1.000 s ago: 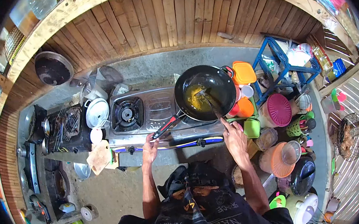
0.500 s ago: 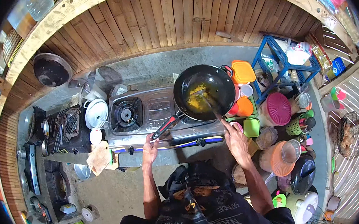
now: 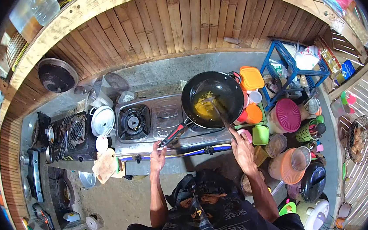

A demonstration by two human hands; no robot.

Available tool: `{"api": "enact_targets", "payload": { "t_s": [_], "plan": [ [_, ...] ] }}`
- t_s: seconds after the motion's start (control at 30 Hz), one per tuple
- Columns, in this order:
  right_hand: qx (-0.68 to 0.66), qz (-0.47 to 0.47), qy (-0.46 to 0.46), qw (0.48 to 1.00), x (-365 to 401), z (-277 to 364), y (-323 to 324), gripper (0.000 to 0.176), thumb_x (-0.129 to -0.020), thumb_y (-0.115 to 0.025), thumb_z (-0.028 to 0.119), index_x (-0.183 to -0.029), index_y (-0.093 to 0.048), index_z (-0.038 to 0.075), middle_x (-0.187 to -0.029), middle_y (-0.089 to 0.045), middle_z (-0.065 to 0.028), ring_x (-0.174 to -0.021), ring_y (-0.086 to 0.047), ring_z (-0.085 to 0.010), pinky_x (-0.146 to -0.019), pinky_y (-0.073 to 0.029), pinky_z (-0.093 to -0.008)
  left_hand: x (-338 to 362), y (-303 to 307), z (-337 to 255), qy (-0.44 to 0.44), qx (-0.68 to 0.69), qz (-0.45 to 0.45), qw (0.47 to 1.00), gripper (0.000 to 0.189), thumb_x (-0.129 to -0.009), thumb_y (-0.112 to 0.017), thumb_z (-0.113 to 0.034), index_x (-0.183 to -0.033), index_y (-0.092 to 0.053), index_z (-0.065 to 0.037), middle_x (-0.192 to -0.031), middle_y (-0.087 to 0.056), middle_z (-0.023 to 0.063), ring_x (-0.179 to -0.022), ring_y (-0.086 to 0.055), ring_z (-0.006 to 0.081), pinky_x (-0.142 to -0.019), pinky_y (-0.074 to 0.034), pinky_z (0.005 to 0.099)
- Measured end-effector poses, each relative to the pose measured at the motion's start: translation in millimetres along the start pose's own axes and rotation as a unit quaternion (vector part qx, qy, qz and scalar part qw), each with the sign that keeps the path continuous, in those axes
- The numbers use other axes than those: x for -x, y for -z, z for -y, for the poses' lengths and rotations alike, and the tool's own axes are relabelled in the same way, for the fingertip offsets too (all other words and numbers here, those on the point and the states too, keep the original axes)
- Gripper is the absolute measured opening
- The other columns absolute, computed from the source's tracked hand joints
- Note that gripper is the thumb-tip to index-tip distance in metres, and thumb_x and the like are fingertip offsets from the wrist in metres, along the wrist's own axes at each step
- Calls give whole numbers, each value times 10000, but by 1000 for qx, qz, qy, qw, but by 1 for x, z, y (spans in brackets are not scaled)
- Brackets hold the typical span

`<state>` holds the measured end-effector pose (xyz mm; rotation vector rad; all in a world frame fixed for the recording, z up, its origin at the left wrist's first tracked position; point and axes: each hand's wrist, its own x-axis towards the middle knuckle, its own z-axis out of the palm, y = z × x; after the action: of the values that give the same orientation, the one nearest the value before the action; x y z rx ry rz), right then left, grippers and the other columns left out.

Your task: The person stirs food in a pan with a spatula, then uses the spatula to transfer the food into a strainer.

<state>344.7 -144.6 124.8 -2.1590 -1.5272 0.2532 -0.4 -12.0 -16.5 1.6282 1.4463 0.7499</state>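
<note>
A black wok point(image 3: 232, 91) sits over the right side of the two-burner gas stove point(image 3: 165, 116), with a yellow mixture point(image 3: 205, 106) in its bottom. My left hand point(image 3: 157, 158) is closed around the end of the wok's red and black handle point(image 3: 173, 133). In my right hand point(image 3: 243, 152) I grip a spatula point(image 3: 222, 115), which slants down into the wok with its tip in the yellow mixture. The left burner point(image 3: 134, 121) of the stove has nothing on it.
Left of the stove stand a lidded aluminium pot point(image 3: 103, 120) and a cutting board point(image 3: 105, 166). To the right are an orange container point(image 3: 251, 78), a pink-lidded container point(image 3: 287, 114), a green box point(image 3: 260, 134) and a blue rack point(image 3: 291, 64). A bamboo wall point(image 3: 176, 23) rises behind.
The spatula's tip has shifted slightly in the yellow mixture, and my right hand sits a little lower. The whole view has shifted slightly; my left hand keeps its hold on the handle.
</note>
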Motion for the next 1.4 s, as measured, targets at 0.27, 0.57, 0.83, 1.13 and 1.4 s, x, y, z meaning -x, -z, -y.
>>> {"api": "enact_targets", "payload": {
  "t_s": [0.27,0.57,0.83,1.13,1.4],
  "plan": [
    [-12,-21,-9,1000,-35,-21,-33,481,-931,-585,127,-1404,-533,202,-1256,-589,-250,-936,-669,-428,-786,-554,-513,-3,-6,8,1,38,-2,999,564,-990,-567,-487,-1388,-463,-102,-1023,-692,201,-856,-658,265,-789,-514,408],
    [69,21,19,997,13,-1,10,487,-922,-579,133,-1396,-542,240,-1078,-596,-186,-814,-668,-370,-688,-561,-481,5,1,6,-6,46,-13,999,527,-986,-600,-434,-1351,-504,-66,-1027,-684,157,-836,-635,193,-744,-516,370],
    [56,85,-38,994,32,13,26,477,-937,-562,159,-1409,-528,215,-1115,-579,-236,-774,-671,-409,-696,-556,-508,10,-5,11,-14,69,-17,997,507,-991,-598,-432,-1324,-519,-58,-1033,-676,106,-757,-590,154,-687,-499,341],
    [53,-25,-11,998,-15,3,-9,490,-930,-586,136,-1408,-533,229,-1212,-599,-285,-828,-694,-416,-707,-572,-492,5,0,12,20,116,5,993,525,-984,-622,-390,-1335,-495,-21,-1070,-654,128,-787,-606,141,-698,-505,321],
    [17,-1,-10,1000,-28,-4,-21,444,-949,-565,175,-1390,-544,220,-1191,-606,-257,-833,-681,-429,-723,-556,-521,8,-6,13,25,179,-1,984,558,-970,-653,-362,-1377,-472,-25,-1063,-632,105,-849,-641,149,-743,-522,297]
  ]
}}
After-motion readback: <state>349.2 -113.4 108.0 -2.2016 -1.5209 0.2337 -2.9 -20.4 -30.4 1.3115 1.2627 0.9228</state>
